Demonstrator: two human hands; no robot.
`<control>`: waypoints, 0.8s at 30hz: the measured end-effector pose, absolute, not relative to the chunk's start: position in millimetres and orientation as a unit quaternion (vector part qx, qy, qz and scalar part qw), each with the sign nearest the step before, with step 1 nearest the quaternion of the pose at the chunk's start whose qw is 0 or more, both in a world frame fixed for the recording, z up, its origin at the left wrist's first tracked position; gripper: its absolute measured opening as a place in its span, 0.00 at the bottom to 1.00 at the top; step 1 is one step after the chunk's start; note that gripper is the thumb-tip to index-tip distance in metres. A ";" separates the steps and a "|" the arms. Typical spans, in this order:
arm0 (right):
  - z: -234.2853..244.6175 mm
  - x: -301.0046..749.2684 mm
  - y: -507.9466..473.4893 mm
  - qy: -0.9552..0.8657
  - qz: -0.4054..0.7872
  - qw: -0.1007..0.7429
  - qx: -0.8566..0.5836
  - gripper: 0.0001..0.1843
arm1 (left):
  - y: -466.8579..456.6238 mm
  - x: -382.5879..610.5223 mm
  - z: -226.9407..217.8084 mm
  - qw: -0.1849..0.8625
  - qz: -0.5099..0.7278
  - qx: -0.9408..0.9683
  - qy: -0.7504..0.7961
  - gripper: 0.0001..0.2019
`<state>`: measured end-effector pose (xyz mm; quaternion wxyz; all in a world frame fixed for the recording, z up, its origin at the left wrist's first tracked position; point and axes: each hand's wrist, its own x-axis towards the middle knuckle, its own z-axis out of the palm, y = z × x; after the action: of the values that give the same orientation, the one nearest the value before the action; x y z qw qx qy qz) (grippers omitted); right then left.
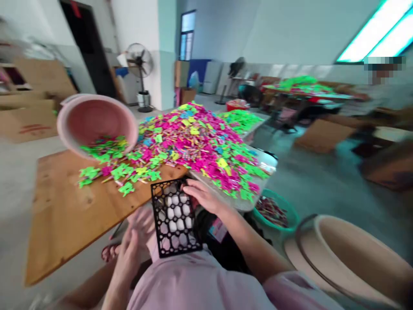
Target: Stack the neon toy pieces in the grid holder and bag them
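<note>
A black plastic grid tray with rows of round-cornered openings is held upright in front of my lap. My right hand is closed on its upper right corner, with the thumb and fingers at the edge. My left hand is beside the tray's left edge, blurred by motion, its fingers stretched out and nothing visible in them. Beyond the tray, a big heap of small pink, green, yellow and blue plastic pieces on sticks covers the table. Some green pieces lie loose near the wooden board's front.
A pink tub lies tipped on the wooden board, pieces spilling from its mouth. A green basin of small sticks stands on the floor to the right, near a large beige bucket. Cardboard boxes and a standing fan are farther back.
</note>
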<state>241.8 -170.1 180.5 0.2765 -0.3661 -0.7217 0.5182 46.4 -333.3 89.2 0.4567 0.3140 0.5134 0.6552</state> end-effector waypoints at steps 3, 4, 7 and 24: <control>152.5 180.4 -169.4 -0.652 0.660 0.228 -0.295 0.17 | -332.8 46.7 94.7 0.504 0.661 0.214 0.514 0.26; 145.3 167.1 -170.0 -0.628 0.690 0.218 -0.287 0.19 | -332.2 43.3 92.9 0.508 0.660 0.193 0.519 0.24; 125.6 140.7 -175.5 -0.563 0.740 0.214 -0.298 0.25 | -336.6 17.6 78.5 0.472 0.646 0.155 0.579 0.21; 63.9 -18.6 -150.8 -0.855 0.435 0.201 -0.196 0.19 | -369.0 -128.9 46.3 -0.017 0.296 0.131 0.946 0.32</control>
<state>-18.6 -150.8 63.9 0.2011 -0.1961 -0.8555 0.4350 -128.9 -369.0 46.3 -0.0171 0.1314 0.9459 0.2963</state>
